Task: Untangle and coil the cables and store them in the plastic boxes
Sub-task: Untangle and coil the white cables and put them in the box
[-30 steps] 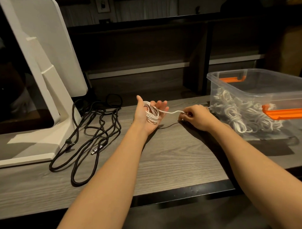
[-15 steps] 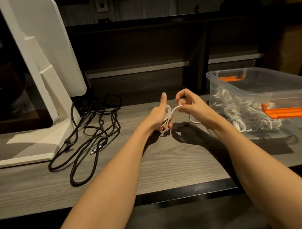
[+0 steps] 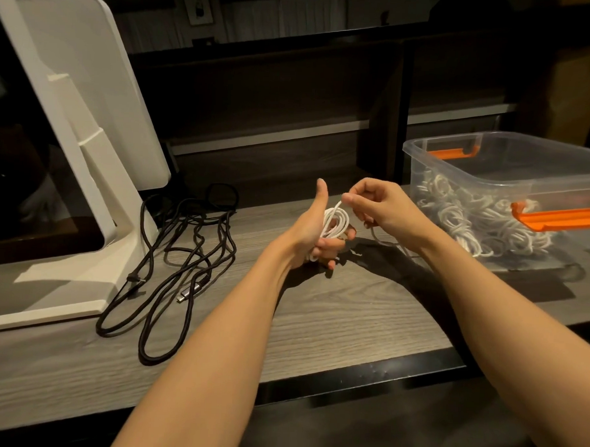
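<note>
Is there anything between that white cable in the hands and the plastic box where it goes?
Nothing visible. The white cable is held by the left hand and right hand; the desk toward the open-topped plastic box looks bare.

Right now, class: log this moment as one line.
left hand: holds white cable coil | right hand: pinches strand | plastic box: coils inside

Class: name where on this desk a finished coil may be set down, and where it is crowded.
Free: bare wood between the black cable and the forearms, toward the desk's front edge. Crowded: by the white stand and the plastic box.
</note>
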`<state>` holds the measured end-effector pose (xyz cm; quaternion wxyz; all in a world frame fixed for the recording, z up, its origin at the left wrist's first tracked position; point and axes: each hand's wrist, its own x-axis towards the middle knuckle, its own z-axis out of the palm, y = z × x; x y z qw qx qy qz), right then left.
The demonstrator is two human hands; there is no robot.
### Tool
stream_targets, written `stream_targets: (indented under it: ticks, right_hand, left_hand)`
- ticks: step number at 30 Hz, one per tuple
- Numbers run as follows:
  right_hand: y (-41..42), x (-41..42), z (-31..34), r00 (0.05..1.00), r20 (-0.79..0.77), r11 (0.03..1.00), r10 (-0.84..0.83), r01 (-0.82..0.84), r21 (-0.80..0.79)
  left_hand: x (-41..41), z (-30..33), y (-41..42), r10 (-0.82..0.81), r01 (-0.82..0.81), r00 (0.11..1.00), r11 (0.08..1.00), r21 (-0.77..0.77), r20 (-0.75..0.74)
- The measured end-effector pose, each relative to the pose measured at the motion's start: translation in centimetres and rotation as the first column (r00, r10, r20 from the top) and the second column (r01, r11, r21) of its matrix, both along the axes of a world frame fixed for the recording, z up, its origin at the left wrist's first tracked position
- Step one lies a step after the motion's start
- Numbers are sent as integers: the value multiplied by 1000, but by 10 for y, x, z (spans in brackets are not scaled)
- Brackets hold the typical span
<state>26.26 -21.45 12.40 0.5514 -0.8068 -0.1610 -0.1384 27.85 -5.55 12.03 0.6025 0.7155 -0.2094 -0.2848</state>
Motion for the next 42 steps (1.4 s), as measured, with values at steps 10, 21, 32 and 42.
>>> stream_targets:
  ticks: [10, 21, 32, 42]
  right_hand:
    - [2, 4, -5, 991, -135, 992, 18, -35, -124]
    - [4, 5, -6, 962, -274, 943, 10, -101, -318]
    - [13, 0, -2, 968, -222, 912, 116, -192, -363]
    - [13, -6, 1, 999, 16, 982, 34, -30, -189]
  left_hand:
    - [-6, 1, -4, -145, 116, 962, 984, -135, -233]
    - [8, -3, -4, 440, -456, 888, 880, -130, -134]
    - [26, -16, -15, 740, -772, 618, 635, 27, 267]
    - [22, -20, -14, 482, -629, 633, 777, 39, 605]
